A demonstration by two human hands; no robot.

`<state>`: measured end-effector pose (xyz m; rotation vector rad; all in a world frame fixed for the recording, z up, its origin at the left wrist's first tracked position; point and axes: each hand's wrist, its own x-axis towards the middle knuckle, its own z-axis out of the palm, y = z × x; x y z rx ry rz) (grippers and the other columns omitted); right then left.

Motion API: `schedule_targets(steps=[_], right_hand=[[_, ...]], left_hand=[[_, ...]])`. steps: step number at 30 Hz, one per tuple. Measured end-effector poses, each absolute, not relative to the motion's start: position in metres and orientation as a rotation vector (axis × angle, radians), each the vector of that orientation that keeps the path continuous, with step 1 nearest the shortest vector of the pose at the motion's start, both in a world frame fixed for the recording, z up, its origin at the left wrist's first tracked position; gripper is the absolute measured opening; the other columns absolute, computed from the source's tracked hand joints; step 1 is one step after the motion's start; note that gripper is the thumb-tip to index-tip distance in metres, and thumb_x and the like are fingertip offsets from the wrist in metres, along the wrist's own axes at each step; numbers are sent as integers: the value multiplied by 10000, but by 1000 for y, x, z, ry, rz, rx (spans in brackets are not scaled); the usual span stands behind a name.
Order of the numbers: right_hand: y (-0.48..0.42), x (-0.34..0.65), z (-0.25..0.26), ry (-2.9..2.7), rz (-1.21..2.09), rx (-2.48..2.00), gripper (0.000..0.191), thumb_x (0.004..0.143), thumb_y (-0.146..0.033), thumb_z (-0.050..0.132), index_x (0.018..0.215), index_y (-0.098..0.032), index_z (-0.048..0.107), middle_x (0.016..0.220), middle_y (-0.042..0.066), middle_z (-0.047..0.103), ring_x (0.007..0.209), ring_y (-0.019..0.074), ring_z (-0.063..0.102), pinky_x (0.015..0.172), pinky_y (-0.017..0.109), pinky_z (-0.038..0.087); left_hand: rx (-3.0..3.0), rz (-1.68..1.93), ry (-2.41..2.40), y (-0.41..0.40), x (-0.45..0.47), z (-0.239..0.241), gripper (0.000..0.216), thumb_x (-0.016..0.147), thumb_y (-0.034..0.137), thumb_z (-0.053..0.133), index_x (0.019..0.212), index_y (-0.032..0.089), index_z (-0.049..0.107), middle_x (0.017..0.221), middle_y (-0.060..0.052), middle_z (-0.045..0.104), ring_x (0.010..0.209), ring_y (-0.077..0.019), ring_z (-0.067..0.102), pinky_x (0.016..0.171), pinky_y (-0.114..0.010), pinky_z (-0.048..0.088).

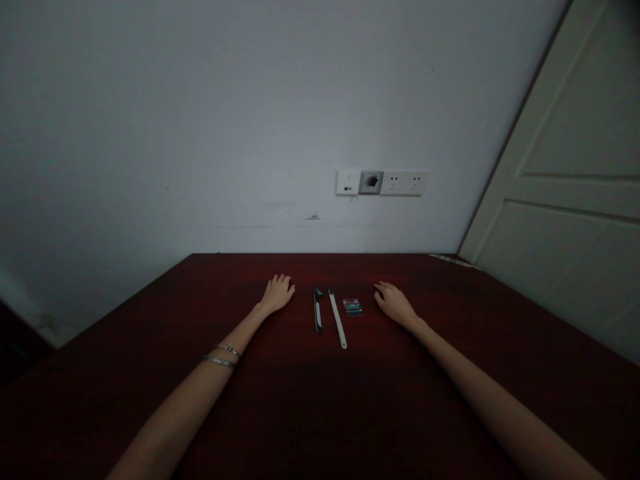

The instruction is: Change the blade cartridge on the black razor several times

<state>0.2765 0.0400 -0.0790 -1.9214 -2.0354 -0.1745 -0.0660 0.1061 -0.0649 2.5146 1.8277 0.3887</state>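
Observation:
My left hand [279, 292] lies palm down on the table with its fingers spread, holding nothing. To its right, apart from it, lies what looks like a razor [317, 313] with a dark head and a pale-and-black handle. A long, thin white stick [338, 321] with a hole in its near end lies in the middle. Beside it sits a small clear packet [353, 307] with something green and dark inside, too small to make out. My right hand [394, 301] rests flat to the right of the packet, fingers stretched out, touching none of these things.
The dark red table [320, 413] reaches back to a white wall [250, 120]. Wall sockets [401, 184] sit above its far edge. A pale door [565, 220] stands along the right side. A thin pale strip [455, 261] lies at the far right corner.

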Motion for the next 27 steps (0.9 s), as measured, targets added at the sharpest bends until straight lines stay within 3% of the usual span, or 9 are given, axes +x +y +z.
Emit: schedule_targets(steps=[15,21,27], right_hand=[[40,276,-79,-2022,-170,-1909,451,864,-252,347,1198,-37,561,1267,195,512,1194,270,453,994,359,342],[40,276,-80,-2023,-189,-1911,449,863,-252,351,1193,-34,563,1258,198,519,1190,269,456,989,356,346],[40,276,-80,-2021,-196,-1926,448,863,-258,351,1195,-44,564,1259,192,520,1190,267,455,988,353,345]], left_hand=[[2499,382,1804,107,-67,-63,455,888,386,331,1235,116,449,1369,-172,387,1292,-317,293,1015,-448,254],[2347,437,1895,100,-63,-27,297,816,320,454,1011,157,607,1091,-122,619,1026,-238,559,848,-312,415],[2252,291,1832,74,-36,10,269,705,425,576,814,200,674,901,-79,681,842,-223,629,679,-278,445]])
